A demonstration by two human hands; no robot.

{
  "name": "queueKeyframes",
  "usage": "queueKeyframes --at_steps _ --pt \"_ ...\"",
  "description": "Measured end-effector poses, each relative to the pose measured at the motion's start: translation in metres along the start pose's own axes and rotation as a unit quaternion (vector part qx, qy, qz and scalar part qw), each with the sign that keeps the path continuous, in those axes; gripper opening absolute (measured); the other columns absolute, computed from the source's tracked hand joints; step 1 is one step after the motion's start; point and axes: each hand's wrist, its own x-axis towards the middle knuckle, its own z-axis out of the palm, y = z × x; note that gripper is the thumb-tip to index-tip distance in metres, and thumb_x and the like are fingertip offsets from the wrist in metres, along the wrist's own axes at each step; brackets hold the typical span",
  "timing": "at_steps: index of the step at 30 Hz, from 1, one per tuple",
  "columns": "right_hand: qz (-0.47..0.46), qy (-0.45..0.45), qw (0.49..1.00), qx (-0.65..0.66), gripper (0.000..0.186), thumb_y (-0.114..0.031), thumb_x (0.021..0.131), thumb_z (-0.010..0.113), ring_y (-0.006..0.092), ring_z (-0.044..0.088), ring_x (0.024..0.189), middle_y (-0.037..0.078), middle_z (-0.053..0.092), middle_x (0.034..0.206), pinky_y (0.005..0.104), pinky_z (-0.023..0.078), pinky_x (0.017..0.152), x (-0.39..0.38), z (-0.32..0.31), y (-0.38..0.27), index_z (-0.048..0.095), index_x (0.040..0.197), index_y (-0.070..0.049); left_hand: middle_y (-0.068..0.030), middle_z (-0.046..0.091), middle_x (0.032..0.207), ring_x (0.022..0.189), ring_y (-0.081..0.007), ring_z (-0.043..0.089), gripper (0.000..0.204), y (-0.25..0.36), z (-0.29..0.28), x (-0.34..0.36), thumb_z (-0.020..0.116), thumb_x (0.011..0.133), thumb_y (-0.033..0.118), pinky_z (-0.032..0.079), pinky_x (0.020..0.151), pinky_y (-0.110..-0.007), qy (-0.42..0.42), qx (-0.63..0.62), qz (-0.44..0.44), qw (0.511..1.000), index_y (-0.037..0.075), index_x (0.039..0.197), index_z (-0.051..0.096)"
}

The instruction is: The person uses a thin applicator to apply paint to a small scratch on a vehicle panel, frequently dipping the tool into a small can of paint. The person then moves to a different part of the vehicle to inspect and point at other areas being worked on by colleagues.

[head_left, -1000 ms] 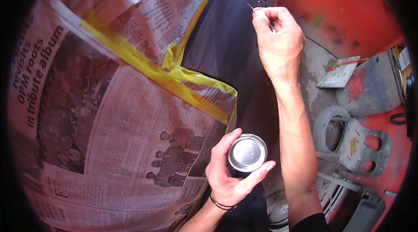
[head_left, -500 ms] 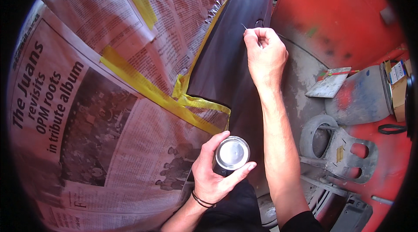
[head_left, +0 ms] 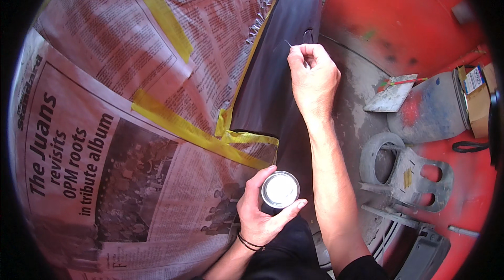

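My left hand is closed around a small round tin, its pale metal lid facing up. Farther off, my right hand pinches a thin, wire-like piece between thumb and fingertips. Only its fine tip shows past the fingers, so I cannot tell its kind. The hand is over a glossy dark grey body panel; whether it touches the surface is unclear. Newspaper sheets cover the area left of the panel. Yellow masking tape runs along their seams and the panel's edge.
A small dark loop, perhaps a handle, sits on the panel beyond my right hand. At right are a grey plastic chair, a paint-stained drum, a flat board, a cardboard box and a red surface.
The view has shifted, showing more of the far newspaper. My right hand has come slightly nearer, still pinching the thin piece. The left hand keeps its hold on the tin.
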Motion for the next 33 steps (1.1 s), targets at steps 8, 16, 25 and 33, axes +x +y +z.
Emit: queueKeyframes --at_steps 8,16,25,33 --pt "-0.014 0.011 1.000 -0.008 0.011 -0.010 0.094 0.075 0.0265 0.078 0.081 0.014 0.077 0.086 0.0381 0.060 0.078 0.003 0.002 0.000 0.073 0.092 0.001 -0.0107 0.068 0.123 0.111 -0.0187 0.069 0.090 0.000 0.000 0.002 0.101 0.075 0.015 0.057 0.099 -0.033 -0.005 -0.019 -0.002 1.000 -0.002 0.147 0.051" --pt "-0.016 0.009 0.999 -0.027 0.010 -0.009 0.093 0.075 0.0270 0.077 0.081 0.014 0.076 0.087 0.0386 0.059 0.077 0.003 0.002 -0.004 0.072 0.092 0.000 -0.0138 0.070 0.123 0.114 -0.0203 0.070 0.089 -0.004 0.001 0.001 0.099 0.077 0.009 0.058 0.101 -0.035 -0.014 -0.053 -0.011 0.998 -0.002 0.149 0.047" --pt "-0.037 0.006 0.998 -0.058 0.009 -0.008 0.092 0.075 0.0292 0.076 0.079 0.014 0.075 0.088 0.0403 0.059 0.075 0.003 0.002 -0.005 0.071 0.090 0.000 -0.0140 0.071 0.123 0.113 -0.0201 0.070 0.089 -0.004 0.001 0.001 0.099 0.077 0.009 0.058 0.100 -0.034 -0.015 -0.045 -0.011 0.999 -0.001 0.149 0.047" --pt "-0.015 0.010 0.999 -0.037 0.009 -0.008 0.092 0.074 0.0290 0.076 0.080 0.015 0.075 0.088 0.0398 0.059 0.077 0.002 0.000 -0.011 0.071 0.091 0.000 -0.0146 0.071 0.123 0.113 -0.0206 0.070 0.090 -0.004 0.000 0.000 0.099 0.077 0.008 0.058 0.099 -0.035 -0.014 -0.057 -0.013 0.998 -0.001 0.150 0.047"
